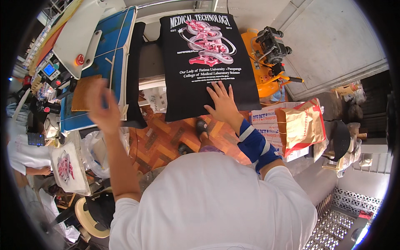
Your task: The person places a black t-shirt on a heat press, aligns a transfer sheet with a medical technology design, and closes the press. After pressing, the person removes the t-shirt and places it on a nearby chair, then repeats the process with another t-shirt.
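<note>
A black T-shirt (183,98) lies stretched flat over a board, with a red and white coiled graphic (208,43) and white lettering on its upper part. My right hand (223,102) rests on the cloth below the print, fingers spread and palm down; a blue wrap (256,143) with pale stripes covers that forearm. My left hand (102,106) is smeared by motion over the blue machine bed (112,41), beside a flat brown pad (84,92). Whether it touches the pad cannot be made out. A second black-covered board (135,83) stands between the bed and the shirt.
An orange machine (262,85) with a black motor (273,43) stands right of the shirt. White boxes (264,116) and a brown paper bag (302,125) are nearer. At left are a red stop button (79,60), a control panel (50,70) and another person's hand (43,171).
</note>
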A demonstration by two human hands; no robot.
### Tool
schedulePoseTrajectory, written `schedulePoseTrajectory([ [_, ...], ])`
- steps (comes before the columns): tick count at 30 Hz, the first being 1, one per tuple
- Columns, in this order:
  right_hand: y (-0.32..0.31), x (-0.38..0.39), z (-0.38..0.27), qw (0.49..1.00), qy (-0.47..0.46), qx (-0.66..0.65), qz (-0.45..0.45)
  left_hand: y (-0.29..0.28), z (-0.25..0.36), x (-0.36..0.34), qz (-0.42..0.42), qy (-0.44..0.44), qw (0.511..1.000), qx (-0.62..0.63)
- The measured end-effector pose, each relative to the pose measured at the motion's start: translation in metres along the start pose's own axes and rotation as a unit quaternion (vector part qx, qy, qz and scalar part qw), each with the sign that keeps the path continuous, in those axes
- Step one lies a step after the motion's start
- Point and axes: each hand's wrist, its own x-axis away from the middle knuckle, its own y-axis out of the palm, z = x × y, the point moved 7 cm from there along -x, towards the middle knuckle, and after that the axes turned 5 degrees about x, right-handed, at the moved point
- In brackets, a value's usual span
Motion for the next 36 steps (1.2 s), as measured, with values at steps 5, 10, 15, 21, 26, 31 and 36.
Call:
schedulePoseTrajectory([
  [5, -0.020, -0.014, -0.022, 0.999, 0.035, -0.004, -0.024, -0.096, -0.138, -0.054, 0.086, -0.044, 0.960, -0.264],
  [10, -0.014, -0.022, -0.016, 0.997, 0.065, 0.028, -0.011, -0.078, -0.194, -0.055, -0.079, -0.082, 0.932, -0.345],
  [15, -0.015, -0.013, -0.013, 0.997, 0.066, 0.030, -0.012, -0.055, -0.162, -0.052, -0.137, -0.193, 0.880, -0.412],
  [21, -0.016, -0.020, -0.016, 0.998, 0.063, 0.017, -0.017, -0.050, -0.144, -0.056, -0.206, -0.297, 0.819, -0.445],
  [26, -0.021, -0.027, -0.004, 0.997, 0.023, 0.013, -0.067, -0.036, -0.120, -0.055, -0.215, -0.299, 0.819, -0.440],
  [31, -0.019, -0.019, 0.006, 0.998, -0.048, 0.026, -0.022, -0.004, -0.076, -0.050, -0.174, -0.260, 0.854, -0.417],
  [36, -0.020, -0.010, 0.011, 0.995, -0.043, 0.000, 0.087, 0.035, -0.031, -0.039, -0.138, -0.198, 0.882, -0.405],
])
